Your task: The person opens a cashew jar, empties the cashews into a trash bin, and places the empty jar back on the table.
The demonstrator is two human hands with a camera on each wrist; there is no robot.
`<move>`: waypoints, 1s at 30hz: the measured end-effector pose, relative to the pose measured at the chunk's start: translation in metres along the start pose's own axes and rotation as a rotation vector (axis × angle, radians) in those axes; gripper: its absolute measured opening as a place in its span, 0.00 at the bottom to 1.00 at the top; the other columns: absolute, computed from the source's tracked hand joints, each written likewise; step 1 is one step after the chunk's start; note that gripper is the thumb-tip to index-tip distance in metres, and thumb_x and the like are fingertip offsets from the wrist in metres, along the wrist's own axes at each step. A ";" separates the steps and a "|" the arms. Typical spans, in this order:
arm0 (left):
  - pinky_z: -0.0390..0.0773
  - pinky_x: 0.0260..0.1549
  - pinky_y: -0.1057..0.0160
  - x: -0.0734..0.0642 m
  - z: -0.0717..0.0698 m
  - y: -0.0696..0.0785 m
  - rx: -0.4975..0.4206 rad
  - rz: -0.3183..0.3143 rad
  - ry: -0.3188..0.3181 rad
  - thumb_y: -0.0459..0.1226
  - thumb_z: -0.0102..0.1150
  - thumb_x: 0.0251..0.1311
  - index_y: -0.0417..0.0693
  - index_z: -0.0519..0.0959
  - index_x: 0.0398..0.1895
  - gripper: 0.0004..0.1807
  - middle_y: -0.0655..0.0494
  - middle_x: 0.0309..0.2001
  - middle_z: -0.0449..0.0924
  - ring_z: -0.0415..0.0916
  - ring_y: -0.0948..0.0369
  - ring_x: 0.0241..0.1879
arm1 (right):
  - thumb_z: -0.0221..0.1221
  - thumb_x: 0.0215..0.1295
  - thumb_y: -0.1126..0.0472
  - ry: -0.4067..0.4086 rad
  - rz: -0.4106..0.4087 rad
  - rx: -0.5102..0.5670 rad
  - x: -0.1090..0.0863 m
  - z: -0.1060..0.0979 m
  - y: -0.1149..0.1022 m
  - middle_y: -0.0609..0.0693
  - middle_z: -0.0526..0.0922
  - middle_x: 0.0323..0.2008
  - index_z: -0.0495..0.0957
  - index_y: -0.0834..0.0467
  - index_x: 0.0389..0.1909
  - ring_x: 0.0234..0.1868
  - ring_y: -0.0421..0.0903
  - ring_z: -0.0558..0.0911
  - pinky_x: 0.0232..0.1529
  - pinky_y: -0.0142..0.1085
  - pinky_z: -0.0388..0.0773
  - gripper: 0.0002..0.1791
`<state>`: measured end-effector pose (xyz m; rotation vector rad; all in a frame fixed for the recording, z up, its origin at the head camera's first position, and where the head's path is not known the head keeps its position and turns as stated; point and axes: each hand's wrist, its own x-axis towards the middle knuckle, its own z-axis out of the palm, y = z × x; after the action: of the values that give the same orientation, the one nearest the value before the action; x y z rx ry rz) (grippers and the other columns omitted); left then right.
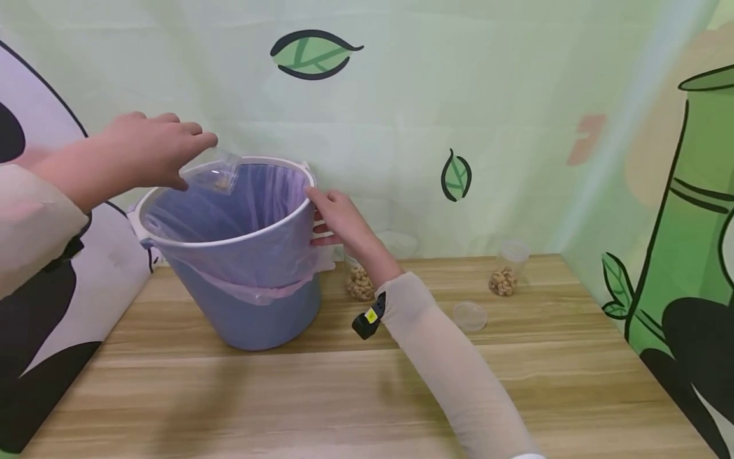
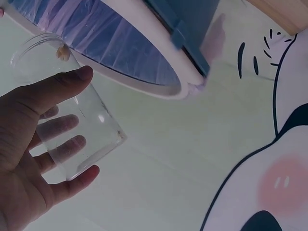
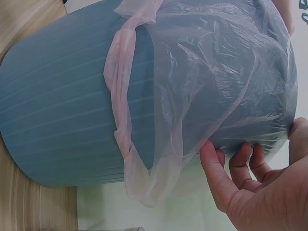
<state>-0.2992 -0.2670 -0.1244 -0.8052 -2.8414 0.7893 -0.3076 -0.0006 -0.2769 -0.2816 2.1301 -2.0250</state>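
Note:
My left hand point(image 1: 155, 150) grips a clear plastic jar point(image 1: 222, 173), tipped over the mouth of a blue trash can point(image 1: 258, 322). In the left wrist view, the thumb lies along the near side of the jar point(image 2: 94, 118) and the fingers show through its wall. A small brown crumb point(image 2: 63, 53) sticks inside near its mouth. A thin translucent pinkish bag point(image 1: 249, 274) lines the can and folds down over its white rim. My right hand point(image 1: 341, 220) holds the can's right side, thumb at the rim and curled fingers point(image 3: 214, 166) against the bag-covered wall.
Behind my right forearm stands a clear jar of nuts point(image 1: 359, 284), partly hidden. Further right is another jar partly filled with nuts point(image 1: 503, 280). A clear round lid point(image 1: 470, 316) lies on the wooden table point(image 1: 321, 408). A printed cloth point(image 1: 390, 95) hangs behind the table.

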 end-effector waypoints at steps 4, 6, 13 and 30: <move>0.78 0.39 0.34 0.014 -0.006 0.010 0.006 0.048 0.018 0.39 0.81 0.45 0.36 0.68 0.64 0.44 0.34 0.55 0.76 0.74 0.36 0.51 | 0.51 0.76 0.40 0.000 -0.002 -0.001 -0.001 0.000 -0.002 0.60 0.79 0.46 0.72 0.60 0.47 0.39 0.54 0.83 0.40 0.47 0.86 0.24; 0.78 0.39 0.34 0.020 -0.010 0.017 0.020 0.076 0.026 0.38 0.81 0.45 0.37 0.69 0.64 0.42 0.35 0.55 0.77 0.74 0.37 0.50 | 0.51 0.76 0.40 -0.006 0.001 0.001 -0.001 0.001 -0.002 0.61 0.79 0.46 0.72 0.60 0.47 0.40 0.54 0.83 0.41 0.47 0.86 0.24; 0.79 0.39 0.35 0.042 -0.027 0.047 0.051 0.161 0.056 0.37 0.80 0.47 0.40 0.71 0.63 0.39 0.37 0.55 0.78 0.76 0.39 0.50 | 0.51 0.76 0.41 -0.018 0.011 0.008 -0.002 0.001 -0.002 0.58 0.78 0.43 0.71 0.60 0.47 0.40 0.54 0.82 0.41 0.47 0.86 0.24; 0.73 0.43 0.29 0.006 -0.017 -0.022 0.031 -0.049 -0.089 0.38 0.80 0.46 0.34 0.62 0.68 0.48 0.29 0.59 0.71 0.69 0.33 0.54 | 0.51 0.77 0.41 -0.021 0.000 0.004 -0.001 0.002 -0.003 0.56 0.78 0.40 0.72 0.60 0.46 0.37 0.51 0.83 0.40 0.46 0.86 0.23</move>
<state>-0.3107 -0.2719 -0.0992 -0.7109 -2.9063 0.8819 -0.3059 -0.0023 -0.2738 -0.3003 2.1138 -2.0166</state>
